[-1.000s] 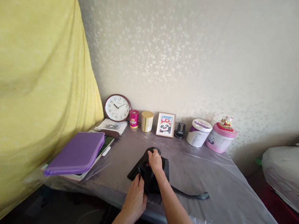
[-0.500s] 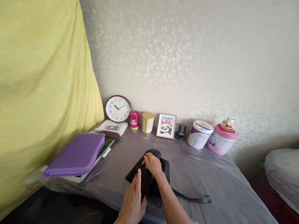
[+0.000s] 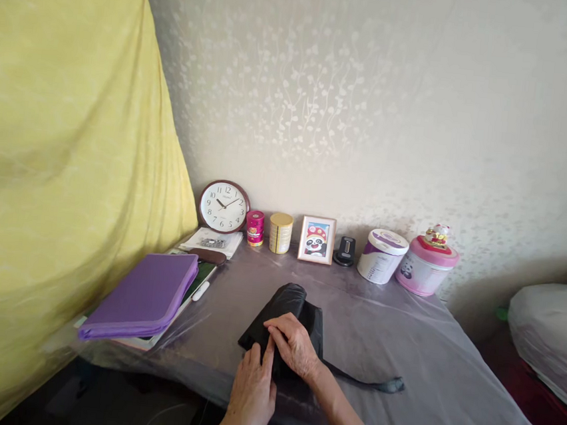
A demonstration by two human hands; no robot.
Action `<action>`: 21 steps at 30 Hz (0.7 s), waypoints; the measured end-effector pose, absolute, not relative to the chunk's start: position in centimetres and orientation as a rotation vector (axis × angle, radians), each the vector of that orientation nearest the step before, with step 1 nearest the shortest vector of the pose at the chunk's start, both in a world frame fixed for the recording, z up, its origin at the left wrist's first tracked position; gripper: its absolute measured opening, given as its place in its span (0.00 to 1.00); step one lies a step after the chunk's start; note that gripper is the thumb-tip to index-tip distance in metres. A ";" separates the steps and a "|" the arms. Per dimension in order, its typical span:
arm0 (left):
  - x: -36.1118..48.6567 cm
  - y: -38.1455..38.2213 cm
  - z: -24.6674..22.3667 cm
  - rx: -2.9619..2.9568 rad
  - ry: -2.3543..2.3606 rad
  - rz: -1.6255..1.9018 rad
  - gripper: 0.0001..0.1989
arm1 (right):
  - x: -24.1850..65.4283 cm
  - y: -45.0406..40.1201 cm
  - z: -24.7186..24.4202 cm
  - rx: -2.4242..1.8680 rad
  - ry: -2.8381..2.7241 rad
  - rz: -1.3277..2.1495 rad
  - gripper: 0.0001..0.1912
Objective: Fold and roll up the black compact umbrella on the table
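A black fabric item (image 3: 288, 300), partly folded, lies near the front edge of the table, and its dark strap trails off to the right. My left hand (image 3: 251, 383) rests on the item's near left part, palm down with fingers extended. Over its middle, my right hand (image 3: 293, 347) has its fingers bent together, the fingertips close to my left index finger. Whether the right fingers pinch the fabric is hidden.
On the left lie a purple folder (image 3: 142, 296) and a white pen-like object (image 3: 200, 291). Along the wall stand a clock (image 3: 224, 207), two cans, a panda picture frame (image 3: 316, 240), a black stand and two tubs (image 3: 382, 257).
My right hand has moved nearer, down the black fabric, uncovering its rounded far end. My left hand has flattened onto the fabric from a more upright pose.
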State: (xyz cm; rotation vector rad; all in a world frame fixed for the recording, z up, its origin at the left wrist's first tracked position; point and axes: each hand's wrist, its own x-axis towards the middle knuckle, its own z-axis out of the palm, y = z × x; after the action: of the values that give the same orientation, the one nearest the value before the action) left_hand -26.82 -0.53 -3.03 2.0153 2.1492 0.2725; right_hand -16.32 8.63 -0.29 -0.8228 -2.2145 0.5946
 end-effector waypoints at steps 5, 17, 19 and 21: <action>-26.8 -0.5 -3.4 2.005 2.150 0.333 0.36 | -15.7 9.7 -1.8 -0.788 -2.272 0.449 0.15; -26.9 -0.3 -3.3 1.914 2.133 0.191 0.36 | -16.6 17.6 -2.5 -1.124 -2.306 0.378 0.16; -26.9 -0.2 -3.0 1.910 2.137 0.184 0.36 | -16.9 18.4 -2.2 -1.231 -2.254 0.473 0.15; -26.8 -0.3 -2.7 1.904 2.138 0.185 0.36 | -17.0 19.1 -1.9 -1.324 -2.182 0.557 0.15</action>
State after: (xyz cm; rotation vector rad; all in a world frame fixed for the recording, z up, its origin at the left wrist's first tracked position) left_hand -26.84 -0.26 -2.75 1.9037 2.1385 0.1845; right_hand -17.04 19.07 -1.92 -1.3242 -2.1818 0.5566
